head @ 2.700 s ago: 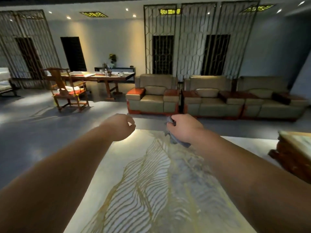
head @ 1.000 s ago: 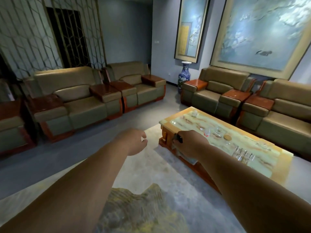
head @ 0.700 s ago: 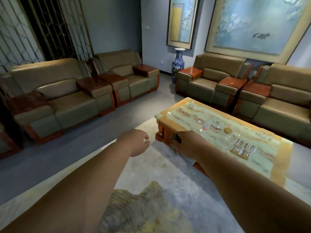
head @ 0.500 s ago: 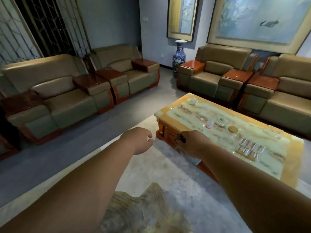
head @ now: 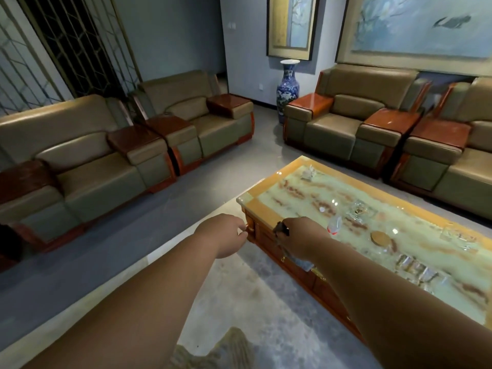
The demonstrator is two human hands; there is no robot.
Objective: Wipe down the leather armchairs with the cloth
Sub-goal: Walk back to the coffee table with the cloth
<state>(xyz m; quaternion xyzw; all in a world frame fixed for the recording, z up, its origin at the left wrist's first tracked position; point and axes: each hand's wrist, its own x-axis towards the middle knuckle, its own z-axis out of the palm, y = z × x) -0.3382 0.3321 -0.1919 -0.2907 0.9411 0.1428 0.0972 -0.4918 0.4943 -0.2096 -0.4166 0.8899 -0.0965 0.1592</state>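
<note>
my view has swung from the far row to this corner, so no wiping has begun. my right hand [head: 300, 242] fingers hold the small grey cloth [head: 299, 259]; left hand [head: 226, 234] loosely curled, empty. olive leather armchairs [head: 106, 169] stand well apart, far left.

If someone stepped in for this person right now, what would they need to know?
Right hand grips the cloth, which hangs below the fist beside the coffee table.
Left hand holds nothing, fingers loosely curled.
Armchairs: two on the left, more along the far wall.
Done: no chair is being touched, and no wiping shows.
Left: probably walk to a chair and start wiping; all appear to remain.
</note>
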